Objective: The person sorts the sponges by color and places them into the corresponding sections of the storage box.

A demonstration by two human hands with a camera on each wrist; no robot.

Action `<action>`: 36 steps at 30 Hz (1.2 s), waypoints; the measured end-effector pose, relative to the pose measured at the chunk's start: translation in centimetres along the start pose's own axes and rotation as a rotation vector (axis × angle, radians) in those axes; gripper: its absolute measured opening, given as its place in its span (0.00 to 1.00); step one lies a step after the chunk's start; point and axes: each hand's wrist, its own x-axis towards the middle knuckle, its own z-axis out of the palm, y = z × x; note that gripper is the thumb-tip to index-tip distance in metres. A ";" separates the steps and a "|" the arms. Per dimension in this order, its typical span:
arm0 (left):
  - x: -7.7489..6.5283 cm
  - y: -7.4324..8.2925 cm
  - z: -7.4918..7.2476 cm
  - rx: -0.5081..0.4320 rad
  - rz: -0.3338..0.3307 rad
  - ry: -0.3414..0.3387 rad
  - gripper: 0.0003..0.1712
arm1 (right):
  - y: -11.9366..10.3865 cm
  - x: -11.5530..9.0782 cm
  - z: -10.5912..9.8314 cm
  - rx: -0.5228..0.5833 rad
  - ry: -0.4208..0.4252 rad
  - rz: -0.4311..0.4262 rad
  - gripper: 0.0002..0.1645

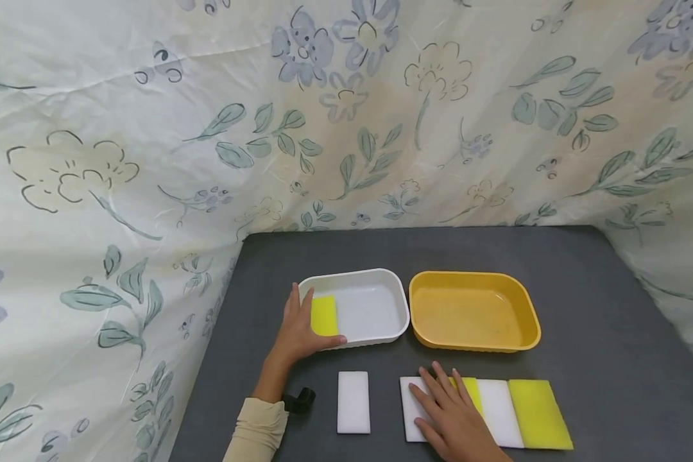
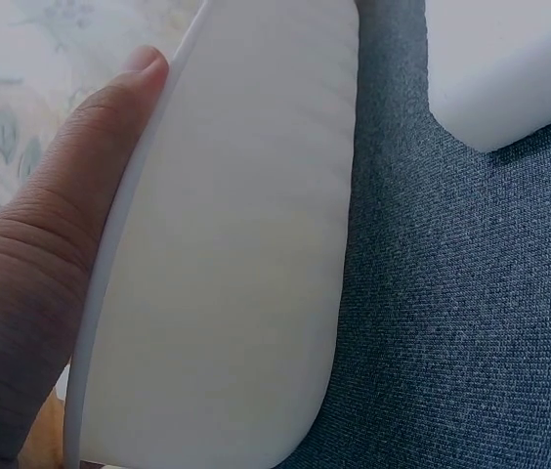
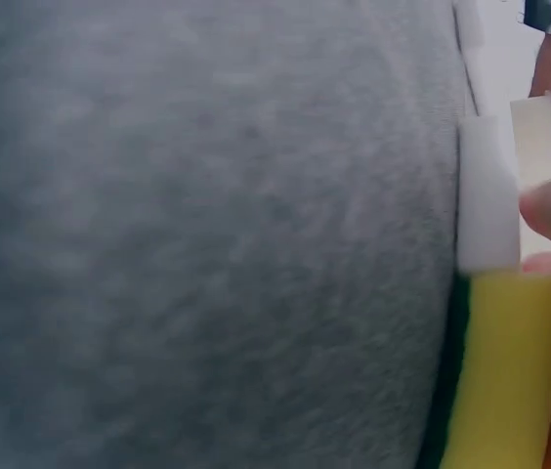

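Observation:
My left hand point(image 1: 301, 332) is spread over the left end of a white tray point(image 1: 375, 308), its thumb lying along the front rim and its fingers at the left side. Inside that end lies a yellow sponge point(image 1: 325, 316), between thumb and fingers but not pinched. The left wrist view shows the thumb point(image 2: 80, 186) straight against the rim. With fingers spread, my right hand point(image 1: 453, 414) rests on a row of sponges, over a white sponge point(image 1: 411, 407) and part of a yellow sponge point(image 1: 472, 393). Dark green backing shows under a yellow sponge point(image 3: 505, 381) in the right wrist view.
A yellow-orange tray point(image 1: 473, 311) stands right of the white one. The row continues with a white sponge point(image 1: 500, 414) and a yellow sponge point(image 1: 539, 414). One separate white sponge point(image 1: 353, 403) lies between my hands on the dark cloth-covered table point(image 1: 589, 333). Floral curtain point(image 1: 346, 128) surrounds it.

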 end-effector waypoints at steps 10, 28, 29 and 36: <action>0.0 0.1 -0.1 0.002 0.001 0.002 0.72 | 0.7 -1.3 -0.2 -0.050 0.045 0.197 0.34; -0.1 0.2 -0.2 0.001 -0.005 -0.007 0.72 | 0.8 -1.7 -0.3 0.123 0.153 0.179 0.31; -0.1 0.2 -0.3 0.002 -0.005 -0.006 0.72 | 1.0 -1.7 -0.4 0.112 0.119 0.166 0.34; 0.2 -0.1 -0.1 0.000 0.001 -0.008 0.72 | 2.2 -1.8 -2.3 0.142 -0.151 0.036 0.65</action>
